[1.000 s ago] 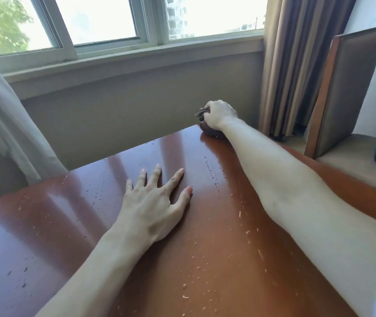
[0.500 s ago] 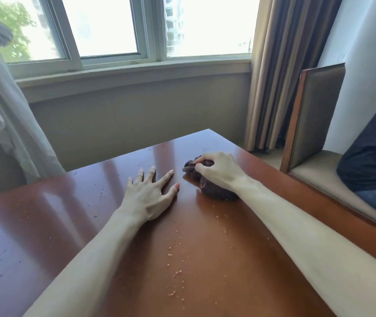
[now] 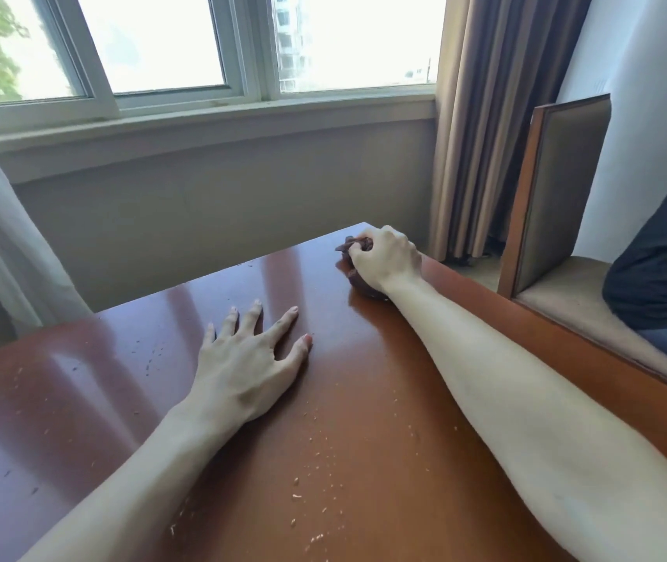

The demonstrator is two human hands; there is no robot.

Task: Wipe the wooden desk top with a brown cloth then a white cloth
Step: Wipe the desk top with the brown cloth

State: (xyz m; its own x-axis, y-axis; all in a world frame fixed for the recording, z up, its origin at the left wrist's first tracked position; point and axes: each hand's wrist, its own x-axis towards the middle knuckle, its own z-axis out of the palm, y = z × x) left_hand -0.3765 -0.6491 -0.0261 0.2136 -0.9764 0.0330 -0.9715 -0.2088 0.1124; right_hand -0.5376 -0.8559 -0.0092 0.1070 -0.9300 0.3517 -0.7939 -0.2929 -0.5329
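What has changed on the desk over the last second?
The right hand, gripping the bunched brown cloth, swept from the far corner of the desk top back toward the person, then out to that corner again. The left hand stayed flat on the wood, fingers spread. Crumbs still lie on the near part of the desk. No white cloth is in view.

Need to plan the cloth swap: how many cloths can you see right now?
1. A bunched brown cloth sits under the right hand at the far right corner of the glossy wooden desk top. No white cloth is in view; it may be off-frame.
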